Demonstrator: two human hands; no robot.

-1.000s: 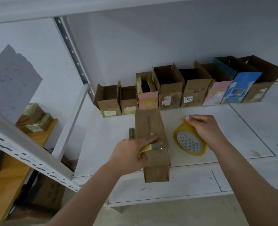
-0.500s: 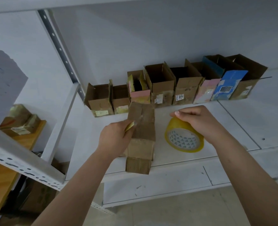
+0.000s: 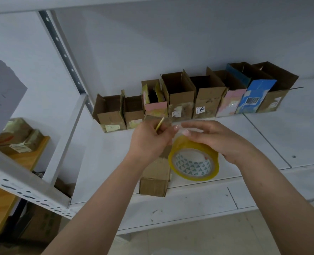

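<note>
- White shelf (image 3: 263, 144) in front of you, backed by a plain wall (image 3: 171, 43); its front edge runs just below your hands, with floor beyond it.
- Eight open boxes (image 3: 178, 92) stand in one row along the back, touching side by side, hard against the wall.
- One shut box (image 3: 153, 181) lies lengthwise toward you, its near end at the front edge and its far end close to the row.
- One tape roll (image 3: 189, 144) sits tilted just right of that box, near the front edge; you cannot tell whether it rests on the shelf.
- Your right hand (image 3: 220, 140) has its grip curled over the roll's top, holding it.
- Your left hand (image 3: 148, 142) is above the shut box, its grip closed on one thin yellow tool (image 3: 159, 124) that points up and away.
- Both sets of fingertips meet just above the roll; what passes between them is too blurred to tell.
- Open room: bare shelf to your right, wide and flat, and a narrower bare strip to your left up to the post (image 3: 64, 52).
- Between the row and your hands the gap is small.
- Left and lower, a wooden table (image 3: 36, 153) carries taped parcels (image 3: 18, 137), well apart from your work; their count is unclear.
</note>
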